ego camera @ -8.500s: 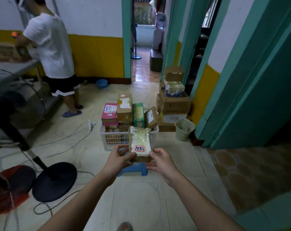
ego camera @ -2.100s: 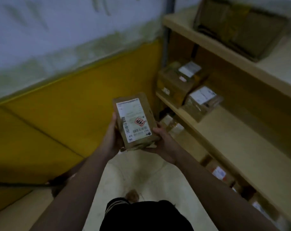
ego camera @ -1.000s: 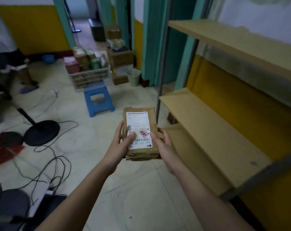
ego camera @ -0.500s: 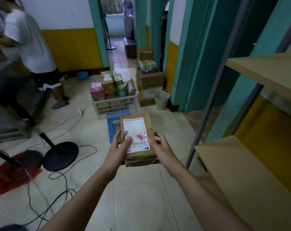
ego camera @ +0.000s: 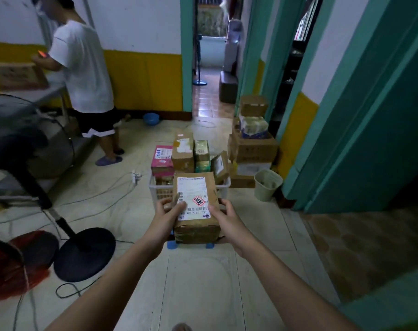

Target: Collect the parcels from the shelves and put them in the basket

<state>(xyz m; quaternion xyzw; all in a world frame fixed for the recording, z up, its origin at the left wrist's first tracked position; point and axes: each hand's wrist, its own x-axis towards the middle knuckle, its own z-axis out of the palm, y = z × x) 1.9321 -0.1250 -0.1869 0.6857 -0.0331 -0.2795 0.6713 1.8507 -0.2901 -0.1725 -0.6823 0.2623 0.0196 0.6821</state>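
While the white basket (ego camera: pixel 224 187) at frame centre holds four upright parcels, one pink (ego camera: pixel 162 160), two brown, one green, the left hand (ego camera: pixel 166 217) and right hand (ego camera: pixel 228 219) clasp one brown labelled parcel (ego camera: pixel 195 209) just below it.

Brown parcel (ego camera: pixel 195 209), white shipping label with red sticker on top: held level between both hands. Left hand (ego camera: pixel 166 215) grips left edge, thumb over label corner; right hand (ego camera: pixel 227 218) grips right edge. White basket (ego camera: pixel 223 187) beyond parcel, on blue stool (ego camera: pixel 172 245); holds pink box (ego camera: pixel 162 160), tall brown box (ego camera: pixel 182 151), green packet (ego camera: pixel 201 152), tilted small box (ego camera: pixel 219 165). Stacked cartons (ego camera: pixel 252 146) and pale bin (ego camera: pixel 267 183) right of basket. Fan base (ego camera: pixel 84 253) on floor at left. Person in white shirt (ego camera: pixel 82 68) stands at table, far left.
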